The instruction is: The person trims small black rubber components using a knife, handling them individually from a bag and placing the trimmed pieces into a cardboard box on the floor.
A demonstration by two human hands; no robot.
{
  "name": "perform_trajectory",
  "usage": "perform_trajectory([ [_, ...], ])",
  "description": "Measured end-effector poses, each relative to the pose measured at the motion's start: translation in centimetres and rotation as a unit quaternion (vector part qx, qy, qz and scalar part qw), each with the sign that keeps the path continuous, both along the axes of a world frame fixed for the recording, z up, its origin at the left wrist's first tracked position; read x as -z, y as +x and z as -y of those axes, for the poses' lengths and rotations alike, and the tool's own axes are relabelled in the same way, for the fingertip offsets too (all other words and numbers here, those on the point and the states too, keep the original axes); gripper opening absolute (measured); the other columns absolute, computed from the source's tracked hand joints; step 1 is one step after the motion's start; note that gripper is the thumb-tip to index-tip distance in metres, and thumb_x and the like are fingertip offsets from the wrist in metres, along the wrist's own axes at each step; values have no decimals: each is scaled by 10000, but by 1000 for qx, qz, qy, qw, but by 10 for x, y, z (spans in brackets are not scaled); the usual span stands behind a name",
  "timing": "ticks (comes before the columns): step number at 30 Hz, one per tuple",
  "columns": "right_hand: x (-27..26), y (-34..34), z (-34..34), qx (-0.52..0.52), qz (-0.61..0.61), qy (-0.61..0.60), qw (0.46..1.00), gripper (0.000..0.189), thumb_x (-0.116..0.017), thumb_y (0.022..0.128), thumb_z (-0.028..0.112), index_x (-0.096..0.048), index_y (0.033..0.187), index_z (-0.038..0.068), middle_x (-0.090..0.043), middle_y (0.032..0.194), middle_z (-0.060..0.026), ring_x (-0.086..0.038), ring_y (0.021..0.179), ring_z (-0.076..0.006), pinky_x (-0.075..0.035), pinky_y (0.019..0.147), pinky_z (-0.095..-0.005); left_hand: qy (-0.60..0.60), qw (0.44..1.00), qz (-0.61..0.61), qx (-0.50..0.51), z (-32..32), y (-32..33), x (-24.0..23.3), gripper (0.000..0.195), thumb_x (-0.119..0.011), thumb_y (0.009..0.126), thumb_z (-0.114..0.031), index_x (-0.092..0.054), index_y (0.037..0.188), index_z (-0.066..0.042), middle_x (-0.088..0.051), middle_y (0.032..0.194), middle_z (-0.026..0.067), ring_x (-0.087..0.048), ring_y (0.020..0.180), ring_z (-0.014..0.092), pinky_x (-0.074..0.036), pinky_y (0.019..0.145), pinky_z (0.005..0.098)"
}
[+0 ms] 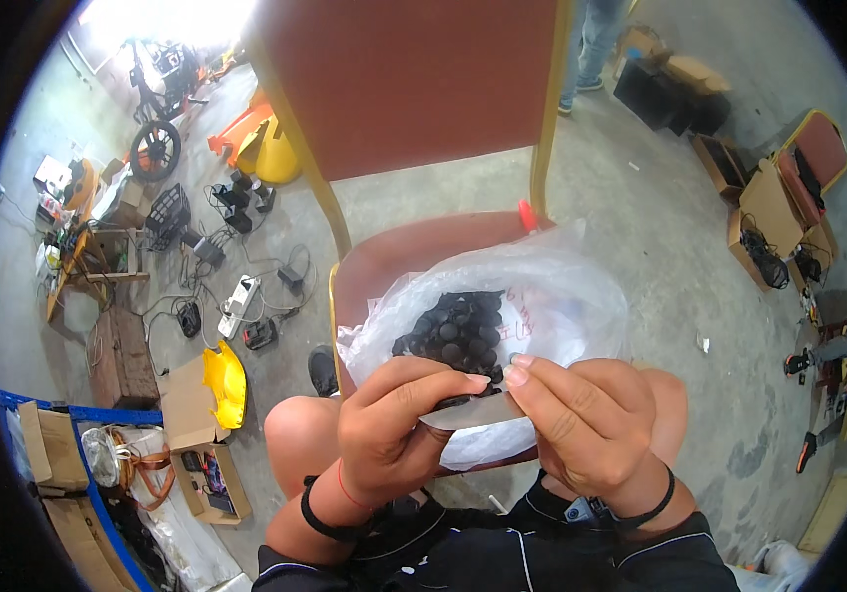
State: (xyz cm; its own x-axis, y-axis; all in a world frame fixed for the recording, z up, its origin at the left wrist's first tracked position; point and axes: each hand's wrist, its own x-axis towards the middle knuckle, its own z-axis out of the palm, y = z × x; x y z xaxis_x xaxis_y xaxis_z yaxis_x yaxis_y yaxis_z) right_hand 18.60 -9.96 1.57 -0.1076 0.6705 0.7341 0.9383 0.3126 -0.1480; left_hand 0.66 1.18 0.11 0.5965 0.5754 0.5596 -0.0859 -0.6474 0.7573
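Observation:
My left hand (pixel 394 414) has its thumb and fingers closed on a small black part (pixel 455 402), mostly hidden by the fingers. A thin grey piece (pixel 479 413), perhaps a blade, spans from my left fingers to my right hand (pixel 590 418), which pinches near its far end. What exactly lies between the right fingertips is hidden. Just beyond both hands, an open translucent plastic bag (pixel 586 288) rests on the seat of a red chair (pixel 386 255). Inside it is a pile of small round black parts (pixel 460 329) beside white material with red writing.
A red handle (pixel 528 215) stands at the seat's rear right. On the floor to the left are a power strip (pixel 238 306), tangled cables and a yellow panel (pixel 224 385). Cardboard boxes (pixel 764 214) stand right. Another person's legs (pixel 591 48) are beyond the chair; someone sits far right.

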Motion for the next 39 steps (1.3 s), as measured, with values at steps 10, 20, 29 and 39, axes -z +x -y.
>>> perform_trajectory([
  [10,-5,-6,1,-55,-225,-121,965,285,-741,788,42,-724,1071,3,-725,965,-137,-671,718,-241,-529,635,-327,-52,997,21,59,-2,1,4,180,-706,883,-32,-697,1057,11,-680,955,132,-653,847,243,-527,754,321],
  [20,-10,-8,0,-91,-326,-173,925,219,-683,864,23,-701,1077,-26,-718,975,-193,-716,853,-320,-565,753,-364,-67,993,26,97,-5,4,2,137,-677,897,-18,-692,1026,25,-675,953,124,-635,855,239,-507,764,330],
  [29,-11,-11,-1,-85,-321,-164,929,209,-678,863,10,-697,1068,-25,-719,965,-184,-712,835,-316,-558,758,-364,-103,990,31,92,-3,5,6,139,-677,899,-42,-700,1026,11,-677,952,122,-636,864,241,-503,763,327],
  [39,-9,-11,-2,-80,-307,-148,937,197,-695,840,1,-693,1035,-27,-715,931,-181,-701,773,-314,-553,707,-370,-87,992,30,89,-5,6,9,132,-684,899,-53,-701,1014,10,-677,947,128,-644,857,243,-510,754,323],
])
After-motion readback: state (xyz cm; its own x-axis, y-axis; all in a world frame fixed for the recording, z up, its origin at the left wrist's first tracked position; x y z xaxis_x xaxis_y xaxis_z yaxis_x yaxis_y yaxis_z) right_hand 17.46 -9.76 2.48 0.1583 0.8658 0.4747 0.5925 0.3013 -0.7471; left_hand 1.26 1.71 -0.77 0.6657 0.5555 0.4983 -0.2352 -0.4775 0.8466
